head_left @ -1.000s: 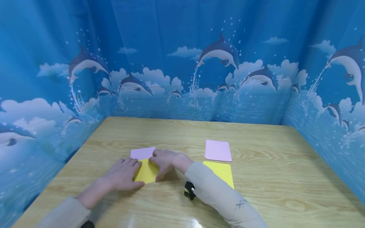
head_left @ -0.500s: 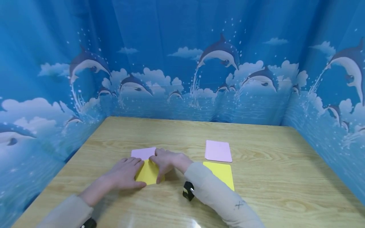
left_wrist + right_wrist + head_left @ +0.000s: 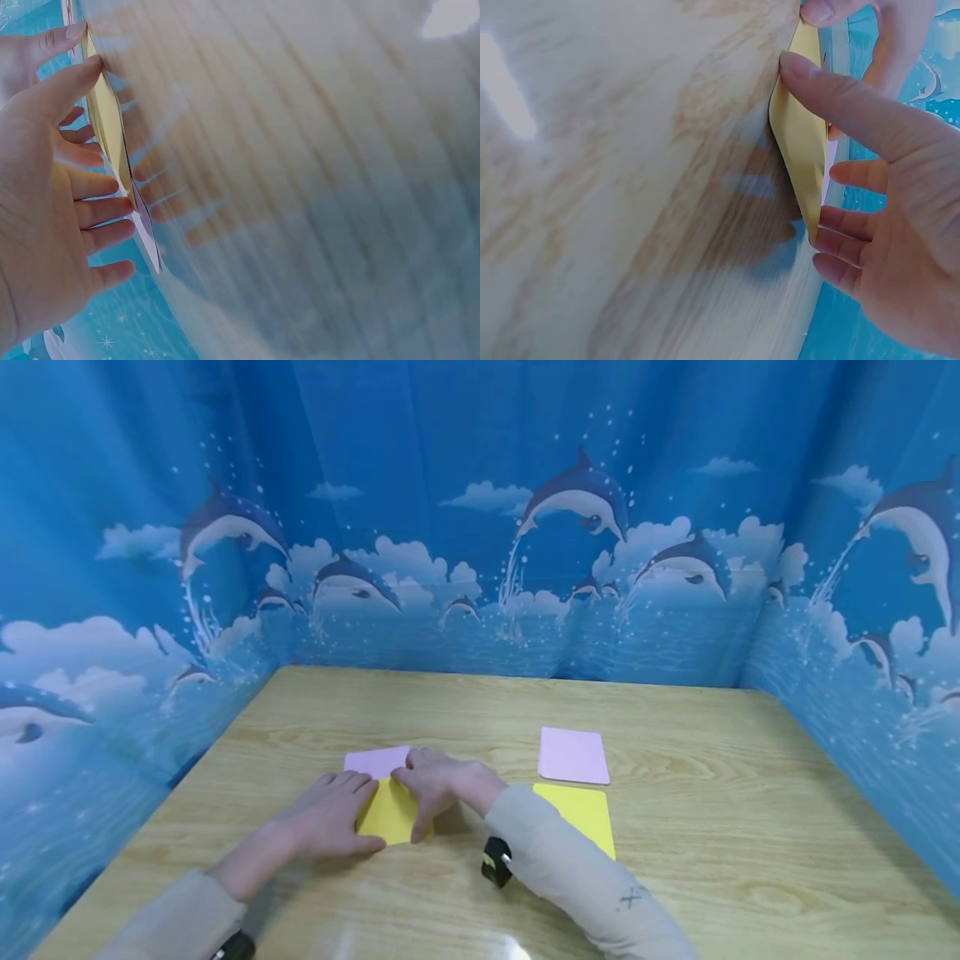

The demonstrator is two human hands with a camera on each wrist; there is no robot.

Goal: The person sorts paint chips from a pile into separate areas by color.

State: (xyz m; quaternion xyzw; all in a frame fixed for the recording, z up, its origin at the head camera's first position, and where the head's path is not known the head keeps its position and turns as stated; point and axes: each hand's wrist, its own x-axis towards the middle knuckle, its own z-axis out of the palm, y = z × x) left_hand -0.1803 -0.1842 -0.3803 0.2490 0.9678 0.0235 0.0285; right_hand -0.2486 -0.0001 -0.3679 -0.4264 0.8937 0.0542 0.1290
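Observation:
A yellow square card (image 3: 393, 814) lies on the table between the two hands, directly below a pink card (image 3: 377, 762). The left hand (image 3: 335, 814) touches its left side, thumb at the near edge and fingertips at the upper left corner. On the other side, the right hand (image 3: 435, 789) sets its thumb at the near right corner and its fingers along the far edge. In the right wrist view the yellow card (image 3: 799, 139) shows a slight bow beneath the thumb. Fingers of the left hand (image 3: 101, 206) are spread and nearly straight in the left wrist view.
To the right lie a second pink card (image 3: 574, 756) and, below it, a second yellow card (image 3: 585, 814), partly covered by the right sleeve (image 3: 570, 860). The wooden table (image 3: 712, 827) is bordered by blue dolphin curtains (image 3: 450, 527) at the back and sides.
Over the last second, the left hand and the yellow card have shifted very slightly to the right. The right hand stays almost in place, and the other cards have not moved.

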